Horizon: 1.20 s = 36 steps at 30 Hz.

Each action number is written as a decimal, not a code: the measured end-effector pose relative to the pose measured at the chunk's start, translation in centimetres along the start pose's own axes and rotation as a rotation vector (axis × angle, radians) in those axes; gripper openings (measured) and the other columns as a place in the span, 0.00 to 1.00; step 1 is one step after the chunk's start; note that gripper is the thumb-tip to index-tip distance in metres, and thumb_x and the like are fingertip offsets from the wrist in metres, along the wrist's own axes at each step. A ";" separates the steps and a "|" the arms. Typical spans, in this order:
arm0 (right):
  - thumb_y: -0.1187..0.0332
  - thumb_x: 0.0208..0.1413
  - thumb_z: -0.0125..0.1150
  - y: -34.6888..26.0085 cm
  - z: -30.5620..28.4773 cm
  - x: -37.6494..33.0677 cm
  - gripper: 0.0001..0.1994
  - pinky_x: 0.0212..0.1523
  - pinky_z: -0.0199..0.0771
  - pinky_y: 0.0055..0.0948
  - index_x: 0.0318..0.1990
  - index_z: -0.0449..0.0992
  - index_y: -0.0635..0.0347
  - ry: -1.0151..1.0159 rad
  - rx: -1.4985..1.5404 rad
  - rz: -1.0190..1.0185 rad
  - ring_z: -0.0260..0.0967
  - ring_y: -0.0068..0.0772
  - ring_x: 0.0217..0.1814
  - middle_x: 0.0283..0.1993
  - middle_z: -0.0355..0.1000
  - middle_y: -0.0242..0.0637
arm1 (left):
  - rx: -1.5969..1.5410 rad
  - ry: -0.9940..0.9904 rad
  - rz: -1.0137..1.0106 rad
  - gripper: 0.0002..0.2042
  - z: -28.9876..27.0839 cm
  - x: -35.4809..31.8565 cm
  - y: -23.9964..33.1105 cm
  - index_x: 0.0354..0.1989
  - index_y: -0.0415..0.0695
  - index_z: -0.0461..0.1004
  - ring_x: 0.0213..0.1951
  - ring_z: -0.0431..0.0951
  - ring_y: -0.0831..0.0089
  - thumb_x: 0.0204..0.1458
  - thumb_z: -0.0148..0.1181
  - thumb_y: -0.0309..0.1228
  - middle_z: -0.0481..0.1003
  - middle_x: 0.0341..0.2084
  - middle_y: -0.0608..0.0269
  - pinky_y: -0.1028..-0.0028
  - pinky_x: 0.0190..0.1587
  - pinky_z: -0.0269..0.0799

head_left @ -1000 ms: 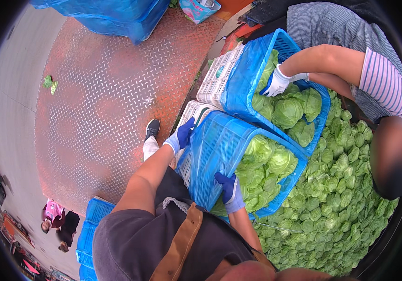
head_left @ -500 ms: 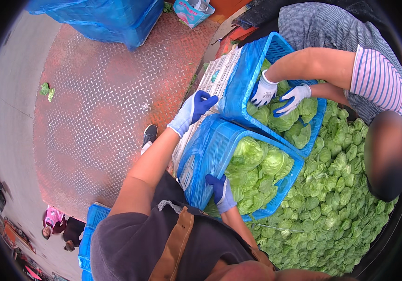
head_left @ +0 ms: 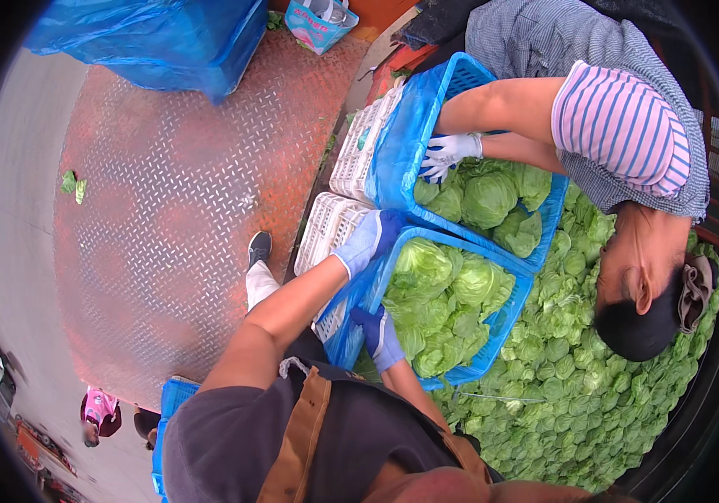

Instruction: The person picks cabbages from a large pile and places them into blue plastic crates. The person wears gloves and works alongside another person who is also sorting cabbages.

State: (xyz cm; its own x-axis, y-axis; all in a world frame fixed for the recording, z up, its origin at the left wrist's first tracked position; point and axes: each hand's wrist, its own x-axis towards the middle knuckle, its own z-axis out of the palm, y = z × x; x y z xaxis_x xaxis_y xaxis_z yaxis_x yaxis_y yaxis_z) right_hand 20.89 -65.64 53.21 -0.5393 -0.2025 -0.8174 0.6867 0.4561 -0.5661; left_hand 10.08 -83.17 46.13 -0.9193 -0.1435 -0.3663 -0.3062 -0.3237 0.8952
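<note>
A blue crate (head_left: 493, 356) lined with blue plastic film (head_left: 344, 335) holds pale green lettuce heads (head_left: 439, 306) in front of me. My left hand (head_left: 368, 239), in a white and blue glove, is closed on the film at the crate's far left corner; its fingertips are partly hidden. Lower down, my right hand (head_left: 380, 337), gloved alike, is closed on the film at the near left rim beside the lettuce. Just beyond stands a second film-lined blue crate (head_left: 550, 239) with lettuce, where a co-worker's gloved hand (head_left: 447, 155) reaches in.
White crates (head_left: 326, 230) stand under or beside the blue ones at their left. Stacked lettuce (head_left: 581, 394) covers the right side. A rusty metal tread plate (head_left: 183, 226) lies left, with a blue-wrapped stack (head_left: 209, 50) and a small bag (head_left: 319, 25) behind.
My left hand has moved from beside the white crate onto the near crate's corner, and film has come away from the white crate. The co-worker has leaned further in, arms deeper in the far crate.
</note>
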 end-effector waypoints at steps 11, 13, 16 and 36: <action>0.67 0.57 0.62 0.8 -0.9 3.0 0.14 0.41 0.74 0.32 0.49 0.77 0.63 -0.244 -0.204 -0.184 0.73 0.27 0.38 0.37 0.77 0.33 | 0.051 -0.336 -0.455 0.28 -4.2 -13.3 -2.6 0.58 0.32 0.72 0.46 0.78 0.74 0.63 0.58 0.48 0.80 0.44 0.56 0.71 0.50 0.74; 0.64 0.56 0.64 -0.6 -1.1 2.4 0.18 0.44 0.76 0.35 0.51 0.76 0.64 -0.320 -0.187 -0.260 0.75 0.32 0.41 0.41 0.78 0.40 | -0.063 -0.341 -0.467 0.27 -2.8 -17.4 -6.2 0.59 0.34 0.72 0.51 0.77 0.74 0.64 0.57 0.47 0.80 0.47 0.57 0.70 0.58 0.71; 0.63 0.56 0.66 -2.9 -2.7 -0.7 0.23 0.46 0.76 0.34 0.56 0.73 0.66 -0.201 -0.580 -0.254 0.76 0.36 0.44 0.46 0.78 0.46 | -0.393 -0.251 -0.471 0.25 -1.5 -22.2 -7.1 0.61 0.35 0.71 0.53 0.76 0.74 0.65 0.58 0.43 0.79 0.50 0.59 0.70 0.61 0.69; 0.53 0.60 0.60 21.4 -11.1 -14.8 0.18 0.49 0.76 0.41 0.51 0.80 0.54 -0.035 0.697 -0.007 0.78 0.38 0.45 0.47 0.78 0.37 | 0.529 -0.937 0.006 0.08 3.0 -26.2 -1.3 0.44 0.44 0.77 0.41 0.82 0.65 0.56 0.61 0.24 0.80 0.37 0.59 0.68 0.46 0.78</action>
State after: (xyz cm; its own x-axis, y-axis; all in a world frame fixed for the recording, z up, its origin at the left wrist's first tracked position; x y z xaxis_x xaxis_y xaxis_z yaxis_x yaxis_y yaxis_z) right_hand 38.17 -43.29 54.35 -0.5368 -0.2369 -0.8098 0.8424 -0.2052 -0.4983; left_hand 33.87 -76.19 55.34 -0.6754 0.7031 -0.2224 -0.1625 0.1523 0.9749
